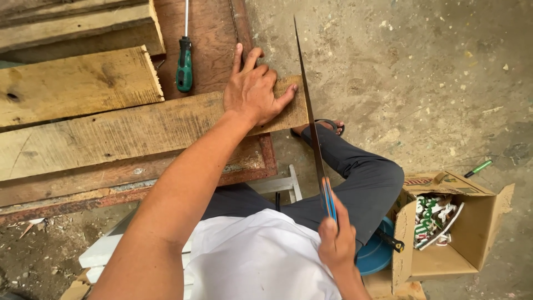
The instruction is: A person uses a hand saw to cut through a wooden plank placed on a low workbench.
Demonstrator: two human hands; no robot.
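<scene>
plank: rough weathered wood plank [139,130], long, flat, lying across a rusty-edged brown table [211,33]
left hand: left hand [252,91] pressed flat on plank's right end, fingers spread, not clenched
right hand: right hand [336,244] clenched round blue handle of handsaw [313,130]; thin dark blade edge-on at plank's end
screwdriver: green-handled screwdriver [184,64] on table, far
box: open cardboard box [472,228] on concrete floor, right, holds white-green packets [436,219]
</scene>
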